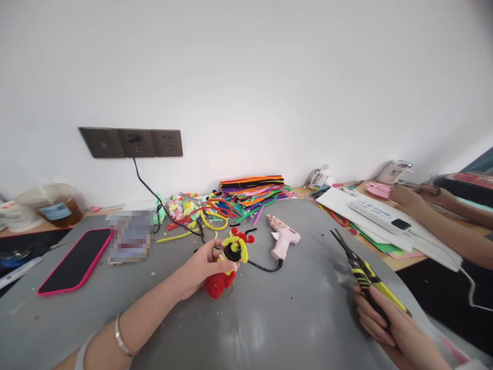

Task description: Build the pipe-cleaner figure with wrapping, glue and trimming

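Note:
My left hand (pixel 206 270) is closed around a small pipe-cleaner doll (pixel 233 252) with a black and yellow head and a red lower part. Red curls stick out behind its head. Off to the right, my right hand (pixel 385 313) grips long-nose pliers (pixel 360 275) by their yellow and black handles, the slim jaws pointing up and left. Between the two hands, a little farther back, a pink glue gun (pixel 284 239) lies on the grey mat (pixel 277 318), its black cord running behind the doll.
Bundled pipe cleaners (pixel 254 192) lie along the wall beside a heap of coloured craft bits (pixel 192 210). A pink-edged phone (pixel 77 262) is at left. A black cord hangs from the wall socket (pixel 134 143). White sheets (pixel 346 210) and another person's hands (pixel 408 198) are at right.

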{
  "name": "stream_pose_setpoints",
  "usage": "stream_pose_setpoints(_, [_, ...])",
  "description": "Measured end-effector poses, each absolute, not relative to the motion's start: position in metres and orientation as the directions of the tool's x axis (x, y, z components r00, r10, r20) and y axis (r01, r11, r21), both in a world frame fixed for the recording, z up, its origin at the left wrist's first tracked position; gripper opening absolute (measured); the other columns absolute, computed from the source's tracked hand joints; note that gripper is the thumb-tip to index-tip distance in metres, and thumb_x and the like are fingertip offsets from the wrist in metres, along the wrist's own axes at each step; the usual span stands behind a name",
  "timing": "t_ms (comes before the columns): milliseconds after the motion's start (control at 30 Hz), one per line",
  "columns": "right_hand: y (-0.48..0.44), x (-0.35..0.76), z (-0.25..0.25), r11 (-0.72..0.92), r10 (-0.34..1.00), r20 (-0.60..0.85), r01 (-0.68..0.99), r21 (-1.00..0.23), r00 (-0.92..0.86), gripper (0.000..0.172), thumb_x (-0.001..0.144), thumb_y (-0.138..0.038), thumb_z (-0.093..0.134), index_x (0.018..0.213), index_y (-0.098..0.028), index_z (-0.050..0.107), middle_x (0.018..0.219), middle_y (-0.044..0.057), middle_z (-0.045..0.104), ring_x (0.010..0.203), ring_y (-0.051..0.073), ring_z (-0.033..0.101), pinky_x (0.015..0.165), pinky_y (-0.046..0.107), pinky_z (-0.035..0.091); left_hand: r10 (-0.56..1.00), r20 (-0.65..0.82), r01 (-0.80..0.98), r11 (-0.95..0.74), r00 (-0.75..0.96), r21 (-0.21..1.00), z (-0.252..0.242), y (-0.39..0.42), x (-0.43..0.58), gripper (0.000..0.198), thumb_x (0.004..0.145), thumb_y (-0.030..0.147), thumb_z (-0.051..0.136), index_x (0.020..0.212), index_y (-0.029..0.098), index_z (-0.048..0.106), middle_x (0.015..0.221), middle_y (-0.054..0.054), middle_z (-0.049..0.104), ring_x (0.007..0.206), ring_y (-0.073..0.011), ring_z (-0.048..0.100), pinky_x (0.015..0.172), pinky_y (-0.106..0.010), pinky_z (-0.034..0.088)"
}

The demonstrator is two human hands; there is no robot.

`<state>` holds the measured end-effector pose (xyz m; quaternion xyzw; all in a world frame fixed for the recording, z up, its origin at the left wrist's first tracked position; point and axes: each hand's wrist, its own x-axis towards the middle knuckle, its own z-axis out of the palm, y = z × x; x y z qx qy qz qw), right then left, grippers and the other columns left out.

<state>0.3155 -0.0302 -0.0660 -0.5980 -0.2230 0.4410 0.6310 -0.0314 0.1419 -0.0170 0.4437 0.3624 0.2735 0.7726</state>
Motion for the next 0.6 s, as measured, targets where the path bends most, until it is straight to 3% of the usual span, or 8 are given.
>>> stream_pose_setpoints(200, [-0.054,0.279,-0.079,-0.022,0.823,-0.140,-0.215,-0.976,0.551,0.039,0.087,-0.063,0.068,0.087,-0.024,0.064,0.055,-0.009,0.033,0.039,0.006,0.025,0.036,0.018,0.033,0.722,-0.279,0.001,0.360,0.633,0.933,-0.022,0.144,-0.033,0.067,0.060,0.040,0.096,0.117,0.016,0.069,0.093,-0.008,0.076,0.091,-0.0242,0.072,0.081,-0.032,0.052])
stream_pose_setpoints(333, [-0.059,0.275,-0.095,-0.089,0.873,-0.010,0.140,-0.986,0.488,0.046,0.083,-0.064,0.073,0.106,-0.025,0.068,0.072,0.002,0.064,0.057,0.016,0.060,0.050,0.024,0.053,0.719,-0.277,0.056,0.315,0.638,0.947,-0.024,0.144,-0.033,0.060,0.062,0.040,0.095,0.111,0.016,0.074,0.095,-0.009,0.076,0.092,-0.0261,0.072,0.083,-0.033,0.053])
stream_pose_setpoints(400, [-0.053,0.271,-0.094,-0.066,0.896,0.117,0.388,-0.919,0.428,0.046,0.084,-0.062,0.072,0.109,-0.023,0.070,0.083,0.007,0.073,0.069,0.021,0.069,0.061,0.026,0.058,0.720,-0.275,0.065,0.306,0.638,0.950,-0.024,0.144,-0.033,0.057,0.063,0.041,0.094,0.110,0.016,0.075,0.103,-0.010,0.077,0.096,-0.0266,0.072,0.087,-0.035,0.053])
stream_pose_setpoints(467, [-0.042,0.266,-0.087,0.008,0.925,0.229,0.588,-0.809,0.303,0.041,0.088,-0.060,0.067,0.105,-0.022,0.073,0.081,0.007,0.075,0.073,0.022,0.071,0.066,0.026,0.059,0.719,-0.273,0.067,0.302,0.639,0.951,-0.023,0.143,-0.033,0.054,0.064,0.041,0.093,0.109,0.017,0.076,0.108,-0.011,0.077,0.099,-0.0269,0.071,0.090,-0.036,0.052])
stream_pose_setpoints(600, [-0.022,0.258,-0.070,0.112,0.962,0.261,0.754,-0.647,0.082,0.035,0.096,-0.053,0.055,0.090,-0.024,0.073,0.062,0.001,0.067,0.051,0.017,0.059,0.051,0.023,0.050,0.721,-0.282,0.120,0.269,0.633,0.956,-0.023,0.143,-0.033,0.050,0.066,0.042,0.092,0.106,0.016,0.078,0.101,-0.009,0.077,0.091,-0.0243,0.070,0.086,-0.033,0.051])
